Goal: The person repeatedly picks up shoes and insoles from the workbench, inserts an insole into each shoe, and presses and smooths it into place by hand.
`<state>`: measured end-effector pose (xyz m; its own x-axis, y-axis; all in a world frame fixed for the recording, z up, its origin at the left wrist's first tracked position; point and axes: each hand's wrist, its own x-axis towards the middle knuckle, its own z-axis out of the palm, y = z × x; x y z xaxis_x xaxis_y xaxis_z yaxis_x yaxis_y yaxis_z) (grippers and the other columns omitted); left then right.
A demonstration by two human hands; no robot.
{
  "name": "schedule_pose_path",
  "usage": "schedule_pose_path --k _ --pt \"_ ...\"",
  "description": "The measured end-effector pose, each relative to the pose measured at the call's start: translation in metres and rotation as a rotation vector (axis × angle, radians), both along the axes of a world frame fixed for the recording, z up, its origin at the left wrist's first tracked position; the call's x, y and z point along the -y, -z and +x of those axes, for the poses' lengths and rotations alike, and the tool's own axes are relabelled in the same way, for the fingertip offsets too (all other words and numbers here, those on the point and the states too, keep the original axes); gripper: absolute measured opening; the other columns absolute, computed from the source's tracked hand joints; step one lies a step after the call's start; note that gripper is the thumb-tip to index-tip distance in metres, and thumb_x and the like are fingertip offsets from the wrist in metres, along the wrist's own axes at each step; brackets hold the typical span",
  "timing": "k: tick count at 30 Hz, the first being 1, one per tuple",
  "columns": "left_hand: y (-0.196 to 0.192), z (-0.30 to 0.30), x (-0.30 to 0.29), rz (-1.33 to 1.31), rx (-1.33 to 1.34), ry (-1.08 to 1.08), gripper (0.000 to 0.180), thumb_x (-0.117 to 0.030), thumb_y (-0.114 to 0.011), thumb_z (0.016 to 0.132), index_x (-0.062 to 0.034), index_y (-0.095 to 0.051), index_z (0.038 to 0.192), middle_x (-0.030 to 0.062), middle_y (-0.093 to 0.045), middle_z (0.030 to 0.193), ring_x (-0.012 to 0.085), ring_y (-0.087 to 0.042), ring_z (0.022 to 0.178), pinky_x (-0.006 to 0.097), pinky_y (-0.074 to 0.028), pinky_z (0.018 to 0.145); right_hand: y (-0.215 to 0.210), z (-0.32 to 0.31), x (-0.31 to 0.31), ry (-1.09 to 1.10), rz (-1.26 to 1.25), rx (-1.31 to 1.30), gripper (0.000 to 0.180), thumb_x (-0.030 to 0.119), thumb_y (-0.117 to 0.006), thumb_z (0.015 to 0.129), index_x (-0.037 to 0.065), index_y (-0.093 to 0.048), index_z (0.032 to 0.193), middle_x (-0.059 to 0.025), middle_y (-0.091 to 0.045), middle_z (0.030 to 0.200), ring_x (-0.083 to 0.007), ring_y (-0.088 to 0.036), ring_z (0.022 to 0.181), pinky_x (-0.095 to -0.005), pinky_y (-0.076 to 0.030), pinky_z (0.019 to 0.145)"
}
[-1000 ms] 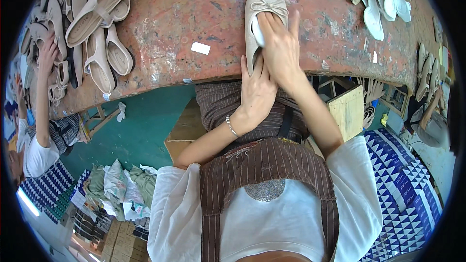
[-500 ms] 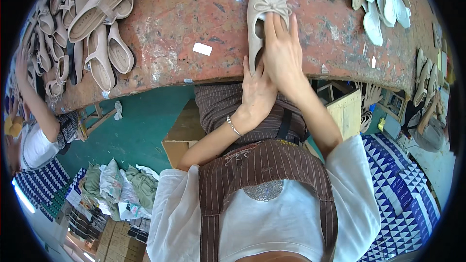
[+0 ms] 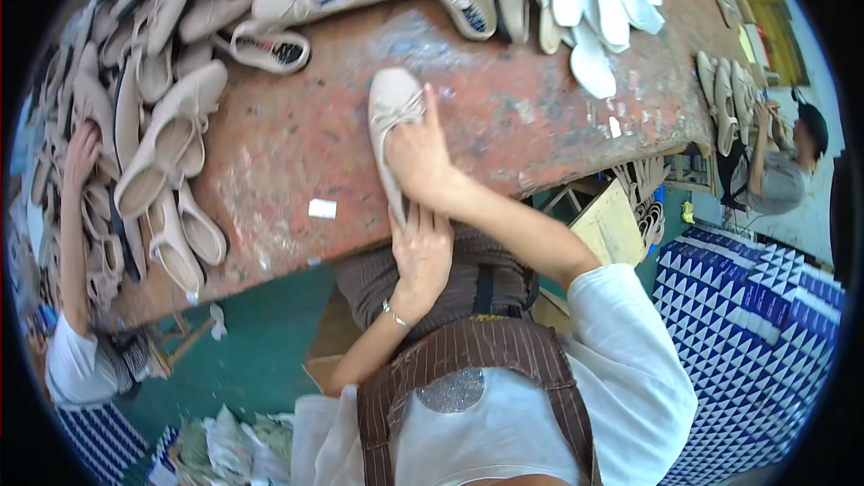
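Your left hand (image 3: 421, 256) is clamping the heel of the beige shoe (image 3: 393, 101) at eleven o'clock on the tabletop (image 3: 297, 139), likely steadying it while your right hand (image 3: 417, 157) is resting partly inside, grip unclear.

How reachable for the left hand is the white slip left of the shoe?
Probably yes: nothing stands between the left hand and the white slip, though that hand is at the heel end of the beige shoe.

The beige shoe (image 3: 393, 90) has a small bow near its toe. It is at the near edge of the worktop (image 3: 504, 130), toe pointing far.
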<state>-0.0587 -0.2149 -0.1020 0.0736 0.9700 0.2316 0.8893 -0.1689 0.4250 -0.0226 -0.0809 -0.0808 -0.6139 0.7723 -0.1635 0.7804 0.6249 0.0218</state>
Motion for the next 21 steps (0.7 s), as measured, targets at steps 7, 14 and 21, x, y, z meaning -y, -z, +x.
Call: schedule_pose_path --k 7,14,21 --pt "-0.047 -0.083 0.016 -0.053 0.313 -0.061 0.020 -0.014 -0.062 0.090 0.0061 -0.065 0.090 0.0211 -0.065 0.083 0.0388 -0.065 0.074 0.047 -0.050 0.070 -0.084 0.085 -0.048 -0.029 -0.806 -0.980 0.039 -0.002 -0.064 0.082 0.008 -0.072 0.118 -0.0120 -0.071 0.118 -0.0183 -0.066 0.110 -0.0420 -0.045 0.106" --pt "-0.151 -0.319 -0.065 0.424 -0.140 -0.714 0.037 -0.027 -0.062 0.097 0.0092 -0.065 0.104 0.0205 -0.069 0.086 0.0318 -0.063 0.074 0.042 -0.047 0.067 -0.042 0.229 -0.255 0.815 0.496 -0.582 0.036 0.027 -0.059 0.092 0.001 -0.067 0.116 -0.0280 -0.064 0.114 -0.0407 -0.064 0.105 -0.0473 -0.051 0.089" --pt "-0.134 -0.181 -0.185 0.217 0.439 -0.380 0.039 -0.003 -0.063 0.083 0.0017 -0.061 0.121 0.0131 -0.066 0.109 0.0202 -0.064 0.095 0.031 -0.049 0.085 -0.023 0.240 -0.281 0.922 0.341 -0.592 0.058 0.039 -0.077 0.079 0.000 -0.066 0.120 -0.0208 -0.071 0.105 -0.0342 -0.069 0.096 -0.0435 -0.053 0.084"
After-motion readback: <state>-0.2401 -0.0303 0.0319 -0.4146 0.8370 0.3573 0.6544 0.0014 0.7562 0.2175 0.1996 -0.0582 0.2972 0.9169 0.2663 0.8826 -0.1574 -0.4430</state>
